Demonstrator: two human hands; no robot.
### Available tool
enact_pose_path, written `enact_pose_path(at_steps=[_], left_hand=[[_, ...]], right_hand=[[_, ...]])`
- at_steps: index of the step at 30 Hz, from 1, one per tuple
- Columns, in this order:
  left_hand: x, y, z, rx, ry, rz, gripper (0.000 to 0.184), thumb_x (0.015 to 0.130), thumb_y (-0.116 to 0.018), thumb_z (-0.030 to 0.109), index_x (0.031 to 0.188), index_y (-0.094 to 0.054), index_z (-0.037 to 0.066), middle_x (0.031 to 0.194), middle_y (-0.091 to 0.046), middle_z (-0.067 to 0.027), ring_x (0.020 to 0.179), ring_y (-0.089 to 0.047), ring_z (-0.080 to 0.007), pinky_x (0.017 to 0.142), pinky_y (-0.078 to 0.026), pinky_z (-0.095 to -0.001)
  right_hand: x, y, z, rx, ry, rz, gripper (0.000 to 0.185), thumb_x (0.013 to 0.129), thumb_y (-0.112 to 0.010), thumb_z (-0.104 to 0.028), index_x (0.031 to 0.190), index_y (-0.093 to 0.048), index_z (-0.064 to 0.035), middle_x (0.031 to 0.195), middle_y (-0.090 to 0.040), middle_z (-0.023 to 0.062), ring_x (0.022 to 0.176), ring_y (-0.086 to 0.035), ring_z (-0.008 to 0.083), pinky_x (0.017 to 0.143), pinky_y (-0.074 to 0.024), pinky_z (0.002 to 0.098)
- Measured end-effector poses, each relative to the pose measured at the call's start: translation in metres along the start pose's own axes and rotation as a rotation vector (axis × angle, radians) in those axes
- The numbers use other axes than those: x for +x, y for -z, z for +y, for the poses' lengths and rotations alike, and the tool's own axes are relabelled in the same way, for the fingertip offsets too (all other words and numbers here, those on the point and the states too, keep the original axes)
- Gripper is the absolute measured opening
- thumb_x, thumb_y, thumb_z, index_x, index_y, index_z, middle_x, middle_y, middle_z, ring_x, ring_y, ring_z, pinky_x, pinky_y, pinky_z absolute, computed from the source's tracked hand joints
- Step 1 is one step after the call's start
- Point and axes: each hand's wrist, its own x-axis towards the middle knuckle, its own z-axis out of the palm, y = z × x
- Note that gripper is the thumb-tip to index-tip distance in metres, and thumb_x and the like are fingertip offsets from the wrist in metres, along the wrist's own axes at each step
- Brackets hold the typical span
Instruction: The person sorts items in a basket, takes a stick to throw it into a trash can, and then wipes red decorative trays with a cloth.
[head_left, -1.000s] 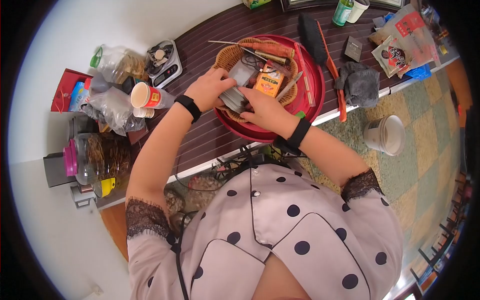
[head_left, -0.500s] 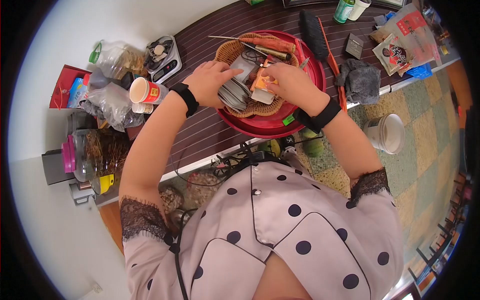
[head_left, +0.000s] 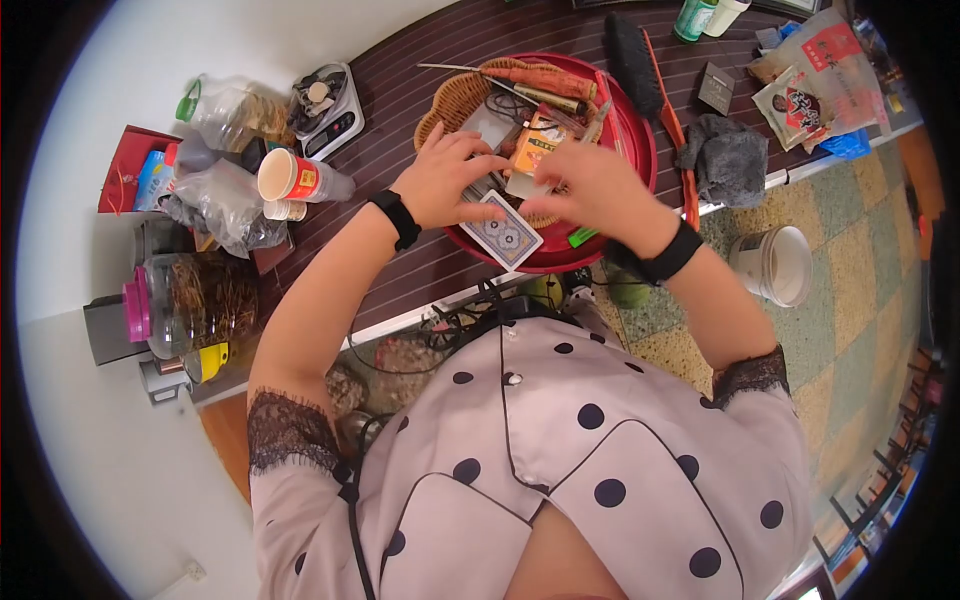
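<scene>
My left hand is over the near left part of a wicker basket, its thumb across a patterned playing card at the end of a stack that it grips. Most of that stack is hidden under the hand. My right hand hovers at the basket's near right side, thumb and forefinger apart beside the pale end of an orange box. I see nothing between those fingers, though the others are partly hidden. The basket rests in a red round tray.
A black brush with an orange handle and a grey cloth lie right of the tray. To the left are a scale, a paper cup and jars. A white bucket stands on the floor.
My left hand has closed on the cards and moved right, bringing a patterned card back into view. My right hand has shifted slightly right and toward me, its fingers off the orange box.
</scene>
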Motion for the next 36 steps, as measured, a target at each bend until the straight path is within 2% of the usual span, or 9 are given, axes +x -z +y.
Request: enact_pose_path(at_steps=[6, 12, 14, 17, 21, 28, 30, 34, 36], left_hand=[[-0.002, 0.004, 0.0, -0.027, 0.018, 0.009, 0.066, 0.074, -0.07, 0.059, 0.124, -0.058, 0.018, 0.12, -0.054, -0.012, 0.125, -0.044, -0.0342, 0.109, -0.023, -0.0618], [-0.012, 0.002, -0.001, 0.012, 0.006, 0.082, 0.069, 0.072, -0.073, 0.054, 0.124, -0.057, 0.013, 0.123, -0.052, -0.0174, 0.126, -0.043, -0.0386, 0.11, -0.025, -0.0562], [-0.016, -0.007, 0.0, -0.025, 0.028, 0.172, 0.067, 0.072, -0.077, 0.044, 0.125, -0.054, 0.008, 0.122, -0.053, -0.0182, 0.123, -0.045, -0.0369, 0.108, -0.03, -0.0515], [-0.014, 0.002, 0.009, -0.148, 0.121, 0.092, 0.068, 0.069, -0.079, 0.032, 0.124, -0.051, 0.005, 0.124, -0.051, -0.0176, 0.122, -0.046, -0.0364, 0.104, -0.036, -0.0469], [-0.014, 0.0, 0.017, -0.248, 0.242, 0.204, 0.065, 0.066, -0.08, 0.028, 0.12, -0.052, 0.005, 0.124, -0.05, -0.0178, 0.12, -0.046, -0.037, 0.101, -0.04, -0.042], [-0.016, -0.008, 0.02, -0.078, 0.351, 0.385, 0.09, 0.055, -0.087, 0.036, 0.129, -0.045, 0.005, 0.141, -0.033, -0.03, 0.133, -0.032, -0.0451, 0.109, -0.033, -0.0484], [-0.015, -0.006, 0.021, -0.035, 0.365, 0.376, 0.097, 0.055, -0.087, 0.04, 0.133, -0.042, 0.004, 0.143, -0.032, -0.0319, 0.137, -0.028, -0.0458, 0.109, -0.031, -0.0506], [-0.005, -0.001, 0.019, 0.013, 0.549, 0.139, 0.116, 0.056, -0.086, 0.048, 0.146, -0.026, 0.007, 0.147, -0.029, -0.0289, 0.139, -0.025, -0.0453, 0.109, -0.025, -0.0583], [-0.004, -0.002, 0.018, 0.021, 0.561, 0.045, 0.122, 0.056, -0.085, 0.05, 0.15, -0.019, 0.009, 0.147, -0.029, -0.0275, 0.139, -0.025, -0.0449, 0.109, -0.023, -0.0629]], right_hand=[[-0.004, -0.046, -0.004, -0.191, 0.233, 0.031, 0.031, 0.072, -0.074, -0.032, 0.085, -0.066, -0.0058, 0.086, -0.062, 0.0103, 0.086, -0.062, 0.0286, 0.077, -0.0497, 0.0409], [0.009, 0.001, -0.003, -0.005, -0.055, -0.031, 0.023, 0.083, -0.064, -0.024, 0.091, -0.06, -0.0035, 0.08, -0.065, 0.0148, 0.076, -0.064, 0.0356, 0.066, -0.0511, 0.0453], [0.019, -0.002, 0.008, -0.111, -0.043, 0.093, 0.022, 0.085, -0.062, -0.022, 0.096, -0.058, -0.0043, 0.08, -0.064, 0.0154, 0.076, -0.065, 0.0346, 0.065, -0.0516, 0.0442], [0.04, -0.015, 0.005, -0.186, 0.188, 0.249, 0.015, 0.086, -0.058, -0.016, 0.096, -0.058, -0.0058, 0.078, -0.065, 0.015, 0.077, -0.066, 0.0331, 0.064, -0.0527, 0.0442], [0.066, -0.037, -0.008, -0.226, 0.099, 0.067, 0.013, 0.084, -0.054, -0.012, 0.091, -0.063, -0.0057, 0.082, -0.068, 0.0164, 0.079, -0.068, 0.0327, 0.067, -0.0542, 0.0435], [0.091, -0.07, 0.004, -0.097, 0.104, 0.055, 0.017, 0.084, -0.053, -0.012, 0.092, -0.066, -0.0045, 0.083, -0.069, 0.0178, 0.081, -0.068, 0.0345, 0.071, -0.054, 0.0455], [0.095, -0.068, 0.009, -0.133, 0.064, -0.131, 0.02, 0.084, -0.053, -0.013, 0.097, -0.065, -0.0034, 0.084, -0.068, 0.0183, 0.082, -0.067, 0.0354, 0.073, -0.0536, 0.0456], [0.09, -0.068, 0.014, -0.216, 0.023, -0.244, 0.021, 0.085, -0.055, -0.015, 0.098, -0.064, -0.0026, 0.086, -0.068, 0.0193, 0.084, -0.067, 0.036, 0.074, -0.0532, 0.0454], [0.083, -0.068, 0.009, -0.156, 0.017, -0.09, 0.024, 0.087, -0.056, -0.02, 0.103, -0.062, -0.0032, 0.087, -0.068, 0.0192, 0.083, -0.067, 0.0357, 0.072, -0.053, 0.046]])
